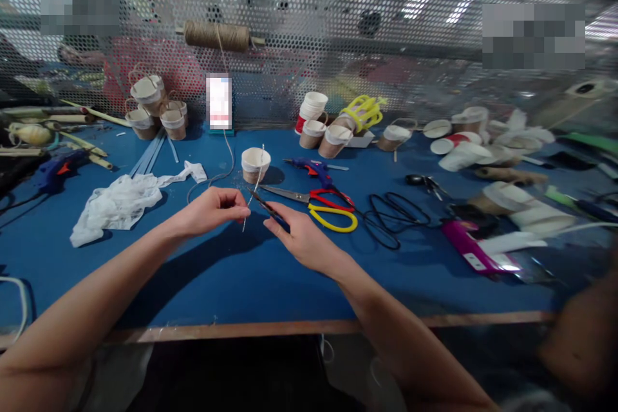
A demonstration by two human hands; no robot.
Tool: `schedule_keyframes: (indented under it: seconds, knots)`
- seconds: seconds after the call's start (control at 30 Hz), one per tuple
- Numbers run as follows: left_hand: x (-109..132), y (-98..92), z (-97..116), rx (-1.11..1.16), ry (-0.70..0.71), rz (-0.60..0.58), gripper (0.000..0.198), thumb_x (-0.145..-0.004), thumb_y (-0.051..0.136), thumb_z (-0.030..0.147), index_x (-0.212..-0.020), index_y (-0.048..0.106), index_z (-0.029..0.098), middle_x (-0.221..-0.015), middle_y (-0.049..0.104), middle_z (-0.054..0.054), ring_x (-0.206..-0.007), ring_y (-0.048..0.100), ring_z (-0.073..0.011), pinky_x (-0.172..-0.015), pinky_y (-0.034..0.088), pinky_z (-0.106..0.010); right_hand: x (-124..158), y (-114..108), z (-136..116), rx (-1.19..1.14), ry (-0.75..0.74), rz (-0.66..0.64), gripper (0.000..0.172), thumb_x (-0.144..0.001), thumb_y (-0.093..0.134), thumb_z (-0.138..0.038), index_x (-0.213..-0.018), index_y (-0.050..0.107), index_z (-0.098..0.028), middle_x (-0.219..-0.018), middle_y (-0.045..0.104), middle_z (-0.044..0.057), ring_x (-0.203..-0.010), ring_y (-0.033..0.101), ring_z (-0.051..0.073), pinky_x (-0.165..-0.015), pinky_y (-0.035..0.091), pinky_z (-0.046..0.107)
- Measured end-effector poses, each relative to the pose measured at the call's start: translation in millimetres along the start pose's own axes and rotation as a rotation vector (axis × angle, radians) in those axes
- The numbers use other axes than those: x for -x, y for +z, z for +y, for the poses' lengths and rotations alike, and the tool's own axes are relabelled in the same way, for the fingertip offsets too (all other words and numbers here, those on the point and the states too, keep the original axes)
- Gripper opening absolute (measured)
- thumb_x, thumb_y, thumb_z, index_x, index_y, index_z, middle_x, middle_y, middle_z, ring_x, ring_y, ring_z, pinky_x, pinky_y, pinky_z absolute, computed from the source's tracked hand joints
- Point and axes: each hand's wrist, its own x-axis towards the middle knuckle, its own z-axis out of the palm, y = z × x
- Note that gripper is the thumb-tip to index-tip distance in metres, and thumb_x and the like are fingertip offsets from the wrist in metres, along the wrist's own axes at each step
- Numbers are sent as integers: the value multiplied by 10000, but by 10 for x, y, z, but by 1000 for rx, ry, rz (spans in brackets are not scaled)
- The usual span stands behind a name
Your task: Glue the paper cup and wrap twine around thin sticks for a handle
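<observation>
My left hand is closed in a pinch on a thin whitish twisted wire that stands up at a slant. In my right hand is a pair of dark pliers; their tip is at the wire, but whether the jaws grip it I cannot tell. Just beyond, a small paper cup wrapped in brown, with a white cloth-like rim, stands upright on the blue table. Scissors with red and yellow handles lie right of the pliers, near a blue glue gun.
Crumpled white fabric lies at left beside clear glue sticks. Wrapped cups are stacked behind. A twine spool hangs on the mesh above a phone. Black cable and a purple object lie at right.
</observation>
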Motion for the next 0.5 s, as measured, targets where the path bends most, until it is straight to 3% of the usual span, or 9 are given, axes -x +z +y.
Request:
schedule_keyframes:
  seconds: [0.1,0.17,0.33,0.5]
  knots:
    - [26,100,69,-551,65,310,164,-760,533,246,-626,556,155,-630,598,-35,-647,515,-165,-648,368,-298,-11,73,38,91,68,45,354,-861,448,-327,-1156,514,-145,-1116,613,132,-1037,570,254,-878,444,425]
    - [25,159,77,-701,89,396,157,-764,522,216,-625,562,154,-634,608,-44,-658,520,-174,-655,366,-307,-18,104,52,106,102,65,356,-861,442,-332,-1150,518,-139,-1114,612,146,-1043,567,267,-876,441,445]
    - [-4,131,25,-455,26,277,199,-772,508,296,-642,563,155,-606,607,-7,-555,506,-121,-547,363,-238,-20,58,45,26,90,6,358,-866,432,-348,-1155,517,-156,-1133,610,123,-1045,571,246,-891,440,420]
    - [-4,62,19,-391,60,253,190,-760,510,296,-646,565,154,-626,593,4,-592,501,-114,-581,366,-234,-16,-6,54,-26,61,-24,387,-870,419,-374,-1187,499,-167,-1170,592,105,-1072,556,227,-900,440,384]
